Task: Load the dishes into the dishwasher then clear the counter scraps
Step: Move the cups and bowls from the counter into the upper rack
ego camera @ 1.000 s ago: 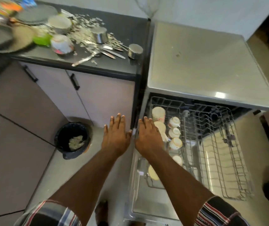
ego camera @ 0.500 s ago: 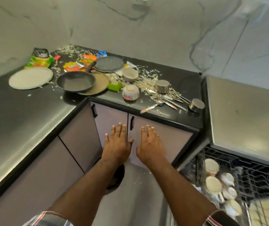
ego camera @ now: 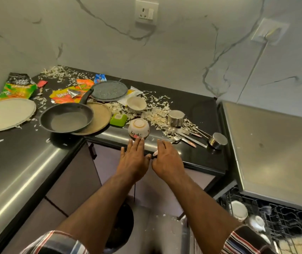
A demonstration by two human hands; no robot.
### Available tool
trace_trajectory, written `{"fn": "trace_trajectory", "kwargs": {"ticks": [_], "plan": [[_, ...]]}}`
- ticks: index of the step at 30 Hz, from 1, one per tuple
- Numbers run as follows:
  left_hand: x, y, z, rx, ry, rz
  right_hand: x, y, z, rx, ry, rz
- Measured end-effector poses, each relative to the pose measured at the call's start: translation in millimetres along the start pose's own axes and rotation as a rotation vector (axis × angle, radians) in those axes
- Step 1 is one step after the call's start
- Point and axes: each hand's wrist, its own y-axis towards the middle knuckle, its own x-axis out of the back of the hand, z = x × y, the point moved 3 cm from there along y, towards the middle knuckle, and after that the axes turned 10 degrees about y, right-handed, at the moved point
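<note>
My left hand (ego camera: 133,158) and my right hand (ego camera: 167,159) reach side by side over the front edge of the black counter (ego camera: 197,110), fingers straight and empty. The left fingertips are just short of an upturned floral bowl (ego camera: 138,128). Behind it stand a white bowl (ego camera: 136,104), a black frying pan (ego camera: 66,120) on a tan plate (ego camera: 101,116), a grey plate (ego camera: 109,90) and a white plate (ego camera: 6,114). Two steel cups (ego camera: 176,118) (ego camera: 218,141) and loose cutlery (ego camera: 185,136) lie to the right. The dishwasher rack (ego camera: 282,224) holds white cups (ego camera: 238,210).
White scraps (ego camera: 155,110) and snack wrappers (ego camera: 18,87) litter the counter's back. A green container (ego camera: 118,119) sits by the tan plate. The dishwasher's steel top (ego camera: 274,143) is on the right. A dark bin (ego camera: 120,228) stands on the floor below my arms.
The view has swung up from the dishwasher to the counter. Both hands have moved forward from in front of the cabinet doors to over the counter's edge, near the floral bowl.
</note>
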Motion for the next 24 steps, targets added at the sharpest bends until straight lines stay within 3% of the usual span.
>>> {"fn": "trace_trajectory", "kwargs": {"ticks": [13,24], "plan": [[-12.9,150.5,-67.5,-0.110,0.013,0.076,54.2,139.6,-97.2,-0.242,0.089,-0.067],[-10.9,224.3,-77.4,-0.185,-0.172,-0.026,43.7,213.0,-118.4,-0.285,0.040,-0.048]]}}
